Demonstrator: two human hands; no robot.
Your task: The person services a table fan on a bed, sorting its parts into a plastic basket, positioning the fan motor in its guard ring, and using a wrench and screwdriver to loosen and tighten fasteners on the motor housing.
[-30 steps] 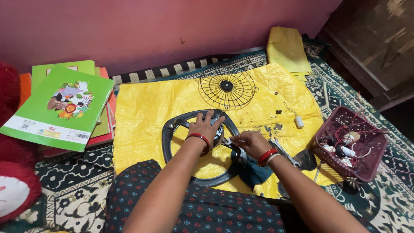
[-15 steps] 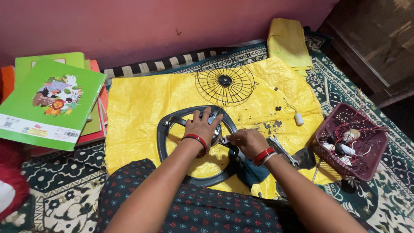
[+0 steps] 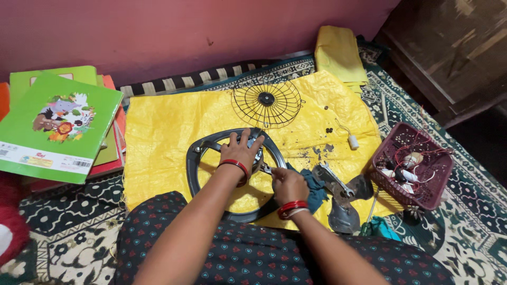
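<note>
My left hand (image 3: pixel 241 151) lies spread, fingers wide, flat on the hub of a dark grey round metal frame (image 3: pixel 196 158) with spokes, pressing it onto a crinkled yellow plastic sheet (image 3: pixel 163 132) laid over a patterned green and cream floor rug (image 3: pixel 68 232). A red bangle rings that wrist. My right hand (image 3: pixel 288 183) is curled tight around a small silver metal tool (image 3: pixel 266 170), whose tip meets the hub just beside my left palm; I cannot tell what kind of tool it is. Two red bangles sit on the right wrist.

Touching my right hand on its outer side is a crumpled dark blue cloth (image 3: pixel 316 189), and just beyond it lie grey metal bracket parts (image 3: pixel 338 187), one of them resting near the sheet's edge. A black round wire guard (image 3: pixel 266 102) lies flat at the far side of the sheet, just beyond the frame, with small dark specks and a small white plug on a thin wire (image 3: pixel 353 141) to its right. A maroon plastic basket (image 3: pixel 441 174) holding tangled wires and small parts stands on the rug at the right. A stack of green and red books (image 3: pixel 58 126) rests at the left, near a pink wall (image 3: pixel 158 37). A folded yellow cloth (image 3: pixel 338 53) lies at the far edge.
</note>
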